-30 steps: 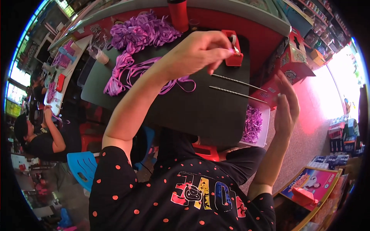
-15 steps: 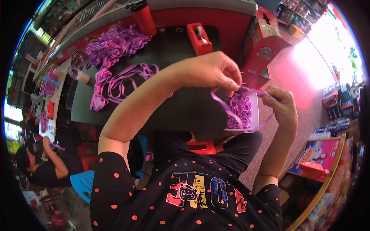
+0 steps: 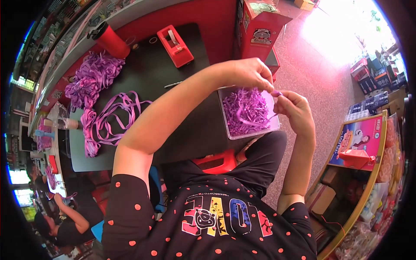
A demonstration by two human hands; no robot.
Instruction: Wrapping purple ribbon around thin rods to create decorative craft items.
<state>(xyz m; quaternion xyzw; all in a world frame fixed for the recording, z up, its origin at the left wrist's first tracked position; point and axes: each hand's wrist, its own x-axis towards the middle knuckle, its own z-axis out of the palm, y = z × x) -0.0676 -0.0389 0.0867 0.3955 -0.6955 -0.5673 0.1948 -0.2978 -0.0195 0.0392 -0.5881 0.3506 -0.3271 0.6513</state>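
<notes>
My left hand (image 3: 255,74) is closed in a pinch, its fingertips at one end of a small purple ribbon (image 3: 277,93). On the other side of that bit my right hand (image 3: 298,109) pinches the ribbon too, thumb against fingers. The two sets of fingertips almost meet. Just below them is a clear-white rectangular box (image 3: 274,123), heaped with short purple ribbon pieces (image 3: 248,108). A paler, blurred strip hangs over the heap; whether it joins the ribbon in my fingers I cannot tell.
On the dark table (image 3: 173,147) lie a bundle of purple ribbon (image 3: 96,73), loose ribbon loops (image 3: 113,117), a red tape dispenser (image 3: 177,48) and a red tumbler (image 3: 110,41). A red carton (image 3: 260,26) stands beyond. Far left, a co-worker (image 3: 71,223) sits at another table.
My hands have come closer together, and the wide ribbon loop that hung between them has drawn in. The view has shifted, so the box shows more fully.
</notes>
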